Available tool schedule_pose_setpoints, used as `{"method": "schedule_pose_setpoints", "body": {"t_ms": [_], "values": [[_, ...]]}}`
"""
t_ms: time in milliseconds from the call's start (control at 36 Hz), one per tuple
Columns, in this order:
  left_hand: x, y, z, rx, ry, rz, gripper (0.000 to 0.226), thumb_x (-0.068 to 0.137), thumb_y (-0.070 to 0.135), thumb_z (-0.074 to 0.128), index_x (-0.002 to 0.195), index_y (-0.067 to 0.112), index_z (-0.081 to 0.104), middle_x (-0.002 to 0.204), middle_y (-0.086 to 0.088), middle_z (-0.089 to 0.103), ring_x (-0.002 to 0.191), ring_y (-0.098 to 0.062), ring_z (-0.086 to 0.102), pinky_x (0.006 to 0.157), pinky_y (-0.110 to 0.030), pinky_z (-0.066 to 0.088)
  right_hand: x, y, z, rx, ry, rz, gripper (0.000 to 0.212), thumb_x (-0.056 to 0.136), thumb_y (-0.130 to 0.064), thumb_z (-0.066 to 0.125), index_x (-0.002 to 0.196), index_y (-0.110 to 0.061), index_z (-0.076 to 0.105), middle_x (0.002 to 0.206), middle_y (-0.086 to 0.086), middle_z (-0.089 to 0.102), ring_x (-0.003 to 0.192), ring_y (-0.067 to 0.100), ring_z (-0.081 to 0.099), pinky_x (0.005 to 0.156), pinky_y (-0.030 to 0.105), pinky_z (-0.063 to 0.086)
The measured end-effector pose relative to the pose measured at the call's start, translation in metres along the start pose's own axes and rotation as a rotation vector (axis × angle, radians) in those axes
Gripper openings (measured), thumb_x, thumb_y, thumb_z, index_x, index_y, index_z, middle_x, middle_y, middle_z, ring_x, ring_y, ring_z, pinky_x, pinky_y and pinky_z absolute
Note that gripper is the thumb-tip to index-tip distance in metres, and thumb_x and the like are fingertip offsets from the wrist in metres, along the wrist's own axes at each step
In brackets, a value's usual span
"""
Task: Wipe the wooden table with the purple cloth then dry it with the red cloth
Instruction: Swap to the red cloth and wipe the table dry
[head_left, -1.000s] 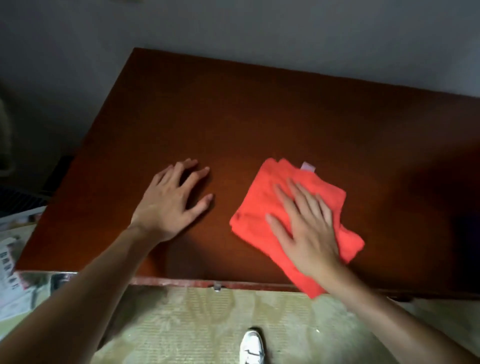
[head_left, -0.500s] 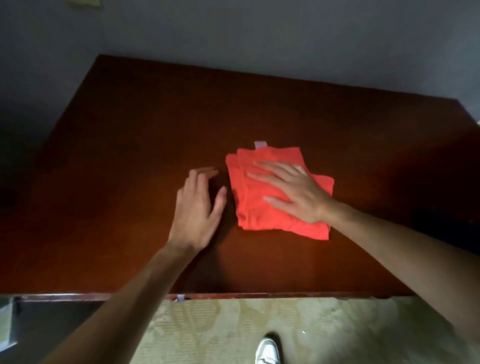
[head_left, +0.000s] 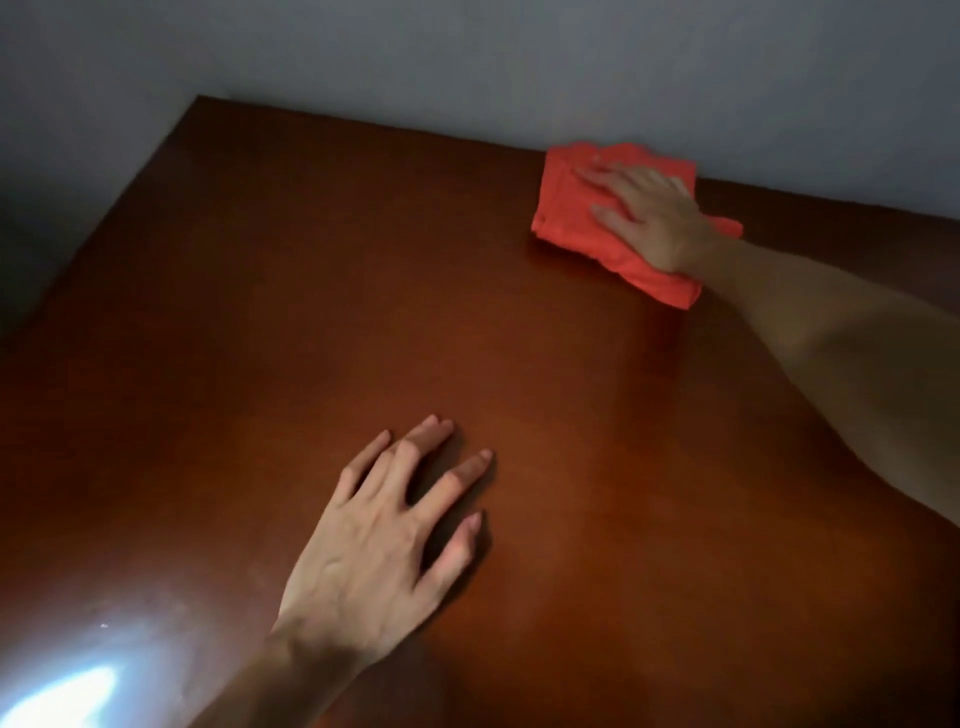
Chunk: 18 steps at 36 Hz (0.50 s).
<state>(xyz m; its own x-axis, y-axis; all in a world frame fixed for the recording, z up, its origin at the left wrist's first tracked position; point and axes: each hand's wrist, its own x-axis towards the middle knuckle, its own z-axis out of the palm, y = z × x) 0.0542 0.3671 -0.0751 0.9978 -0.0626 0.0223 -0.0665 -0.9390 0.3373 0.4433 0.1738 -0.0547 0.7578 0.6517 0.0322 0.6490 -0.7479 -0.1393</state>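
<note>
Setting: indoor room, likely domestic. Evidence: polished dark wooden table (head_left: 363, 291) pushed against a plain grey-blue painted wall (head_left: 467, 57). Dim lighting; one bright glare patch (head_left: 62, 691) on the tabletop.

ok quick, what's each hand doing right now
Left hand: open, fingers spread, resting on the wooden table.
Right hand: open, flat, pressing the red cloth.

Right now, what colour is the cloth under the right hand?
Red-orange, plain, no pattern: the cloth under the right hand, head view.

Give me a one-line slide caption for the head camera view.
Right hand presses the red cloth flat at the wooden table's far edge; left hand rests open nearer.
</note>
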Motion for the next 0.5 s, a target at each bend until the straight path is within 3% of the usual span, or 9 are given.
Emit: {"method": "schedule_pose_setpoints", "body": {"t_ms": [139,250,306,417,500], "values": [[0.0,0.001,0.001,-0.005,0.008,0.001,0.05,0.102,0.051,0.038,0.15,0.037,0.042,0.155,-0.002,0.038,0.151,-0.013,0.027,0.124,-0.039,0.019,-0.006,-0.002,0.01,0.01,0.11,0.19,0.058,0.103,-0.056,0.036,0.156,-0.034,0.038,0.164,0.002,0.037,0.149,0.026,0.035,0.118,0.043,0.024],[0.0,0.002,0.0,-0.007,0.016,0.0,0.051,0.101,0.052,0.038,0.15,0.037,0.042,0.154,-0.001,0.037,0.151,-0.013,0.025,0.122,-0.039,0.021,-0.026,-0.022,0.02,0.052,0.217,0.55,0.061,0.104,-0.057,0.032,0.158,-0.028,0.037,0.165,0.007,0.034,0.152,0.025,0.029,0.122,0.041,0.017],[-0.001,0.004,0.0,-0.005,0.025,0.002,0.051,0.101,0.053,0.037,0.15,0.038,0.042,0.153,-0.001,0.038,0.151,-0.014,0.027,0.121,-0.038,0.022,-0.049,-0.035,0.02,0.078,0.217,0.637,0.062,0.105,-0.058,0.031,0.158,-0.027,0.035,0.166,0.007,0.031,0.154,0.024,0.024,0.123,0.042,0.014],[-0.004,0.006,-0.001,-0.004,0.034,0.006,0.053,0.099,0.055,0.035,0.149,0.038,0.044,0.151,-0.002,0.04,0.147,-0.019,0.032,0.118,-0.035,0.02,-0.129,-0.064,0.026,0.052,0.241,0.558,0.065,0.103,-0.063,0.032,0.157,-0.029,0.037,0.165,0.006,0.035,0.153,0.023,0.027,0.123,0.042,0.016],[-0.006,0.006,-0.002,0.006,0.042,0.003,0.053,0.098,0.056,0.035,0.148,0.039,0.043,0.149,-0.001,0.038,0.144,-0.019,0.033,0.115,-0.033,0.02,-0.204,-0.092,0.03,0.047,0.249,0.484,0.076,0.096,-0.07,0.021,0.157,-0.03,0.039,0.163,0.004,0.038,0.152,0.022,0.029,0.122,0.042,0.017]]}}
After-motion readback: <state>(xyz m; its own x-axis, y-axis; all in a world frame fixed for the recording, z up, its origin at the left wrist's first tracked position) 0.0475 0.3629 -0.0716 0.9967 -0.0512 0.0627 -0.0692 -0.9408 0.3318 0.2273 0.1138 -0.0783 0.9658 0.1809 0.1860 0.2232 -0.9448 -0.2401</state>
